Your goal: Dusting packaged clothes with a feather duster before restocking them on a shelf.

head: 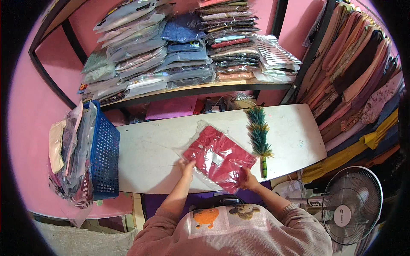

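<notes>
A folded dark red garment in a clear plastic bag [221, 150] is held in front of me, turned at an angle over the white table [147, 153]. My left hand [187, 167] grips its left corner, the thumb lying on top of the plastic. On the opposite side my right hand [250, 181] holds the lower right edge. A small white tag or label shows through the glossy plastic near the middle. Just right of the bag, a green feather-like duster [260, 134] with a striped handle lies on the tabletop.
A blue perforated plastic basket [105, 153] filled with bagged clothes stands at the left. Behind the table, a shelf [192, 88] bears stacks of bagged garments [185, 57]. Clothes hang on a rack [352, 64] at the right, above an electric fan [352, 204].
</notes>
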`<state>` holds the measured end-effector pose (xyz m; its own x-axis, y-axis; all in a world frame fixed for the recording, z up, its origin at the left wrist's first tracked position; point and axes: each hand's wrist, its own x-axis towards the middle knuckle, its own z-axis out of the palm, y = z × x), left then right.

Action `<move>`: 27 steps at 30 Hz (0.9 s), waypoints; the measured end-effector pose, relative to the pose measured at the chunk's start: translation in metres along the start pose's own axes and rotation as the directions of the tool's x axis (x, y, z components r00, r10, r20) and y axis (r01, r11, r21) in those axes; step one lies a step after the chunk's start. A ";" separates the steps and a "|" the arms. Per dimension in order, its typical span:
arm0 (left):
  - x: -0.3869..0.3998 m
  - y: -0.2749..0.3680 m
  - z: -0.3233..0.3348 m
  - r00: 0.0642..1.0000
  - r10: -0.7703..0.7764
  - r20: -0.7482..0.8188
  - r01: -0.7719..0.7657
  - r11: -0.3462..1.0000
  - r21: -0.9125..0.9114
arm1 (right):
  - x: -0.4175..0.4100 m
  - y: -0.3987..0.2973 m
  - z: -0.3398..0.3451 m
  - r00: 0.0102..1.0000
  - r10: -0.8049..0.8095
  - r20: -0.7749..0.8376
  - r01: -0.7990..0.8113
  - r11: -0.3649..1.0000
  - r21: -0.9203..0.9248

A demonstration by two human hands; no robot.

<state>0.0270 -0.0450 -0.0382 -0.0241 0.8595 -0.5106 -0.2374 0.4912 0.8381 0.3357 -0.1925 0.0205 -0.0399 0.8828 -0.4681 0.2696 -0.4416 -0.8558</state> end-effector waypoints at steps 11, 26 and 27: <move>-0.059 0.040 0.012 0.668 0.675 0.314 -0.520 0.122 0.845 | 0.013 -0.003 -0.076 0.731 -0.132 -0.669 -0.420 0.686 -0.594; -0.079 0.025 -0.003 0.932 0.178 0.317 -0.301 -0.109 0.947 | 0.009 -0.032 0.031 0.915 -0.337 0.223 0.360 0.428 -0.829; -0.077 0.020 -0.003 0.900 0.284 0.330 -0.319 -0.084 0.944 | 0.017 -0.023 0.028 0.923 -0.382 0.047 0.244 0.484 -0.841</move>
<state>0.0214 -0.1020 0.0174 0.2308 0.9601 -0.1581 0.9443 -0.1818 0.2744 0.3016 -0.1718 0.0263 -0.1854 0.9759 -0.1152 0.9295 0.1361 -0.3429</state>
